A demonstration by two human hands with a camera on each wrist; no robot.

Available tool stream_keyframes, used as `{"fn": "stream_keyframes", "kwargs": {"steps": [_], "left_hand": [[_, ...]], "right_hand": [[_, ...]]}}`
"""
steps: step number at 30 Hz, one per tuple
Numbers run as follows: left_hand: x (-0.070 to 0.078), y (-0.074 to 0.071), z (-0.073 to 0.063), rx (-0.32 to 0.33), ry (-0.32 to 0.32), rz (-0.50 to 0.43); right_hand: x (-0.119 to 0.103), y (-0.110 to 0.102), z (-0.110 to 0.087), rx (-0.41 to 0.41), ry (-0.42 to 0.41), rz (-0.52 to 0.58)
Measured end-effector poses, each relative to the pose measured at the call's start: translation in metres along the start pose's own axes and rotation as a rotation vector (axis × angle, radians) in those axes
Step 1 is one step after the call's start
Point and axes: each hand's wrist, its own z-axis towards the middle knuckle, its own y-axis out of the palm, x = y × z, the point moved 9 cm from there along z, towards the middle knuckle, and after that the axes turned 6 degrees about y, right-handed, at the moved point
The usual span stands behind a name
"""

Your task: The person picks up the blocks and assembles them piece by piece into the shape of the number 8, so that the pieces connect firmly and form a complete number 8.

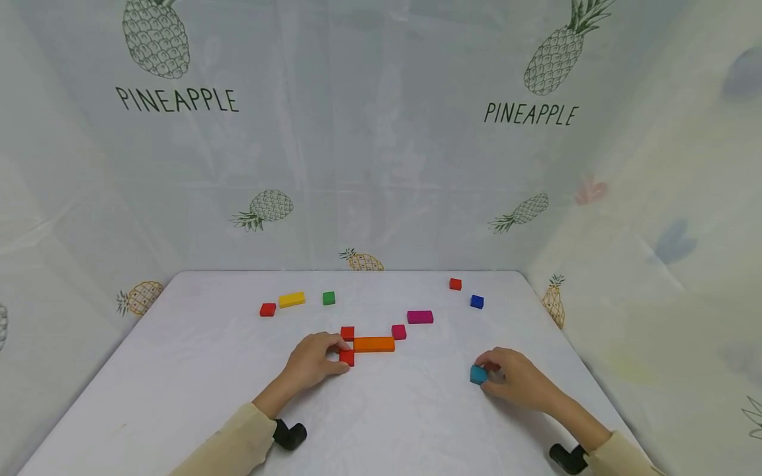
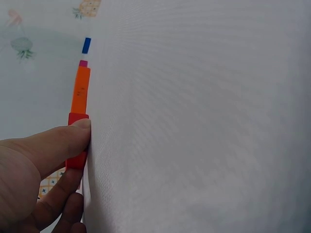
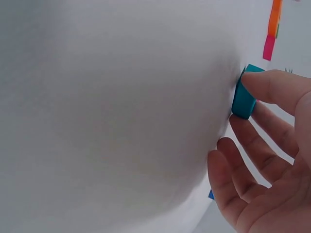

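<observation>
Head view: reaching inward, the left hand point(image 1: 314, 360) pinches a red block point(image 1: 347, 358) by the left end of an orange block point(image 1: 374, 344); the right hand point(image 1: 516, 380) pinches a teal block point(image 1: 478, 375). White table point(image 1: 411, 416) beneath, pineapple-print cloth point(image 1: 381, 152) behind.

Left hand point(image 1: 311, 363): thumb opposed to fingers, pinching. Right hand point(image 1: 516, 381): likewise pinching. Forearms point(image 1: 278, 396) angled inward; hands well apart.
</observation>
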Motion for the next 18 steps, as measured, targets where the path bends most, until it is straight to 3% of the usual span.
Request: {"fn": "stream_keyframes", "kwargs": {"steps": [18], "left_hand": [[0.000,-0.001,0.000,0.000,0.003,-0.004]], "right_hand": [[-0.033,0.004,0.021,-0.019,-0.082,0.083]]}}
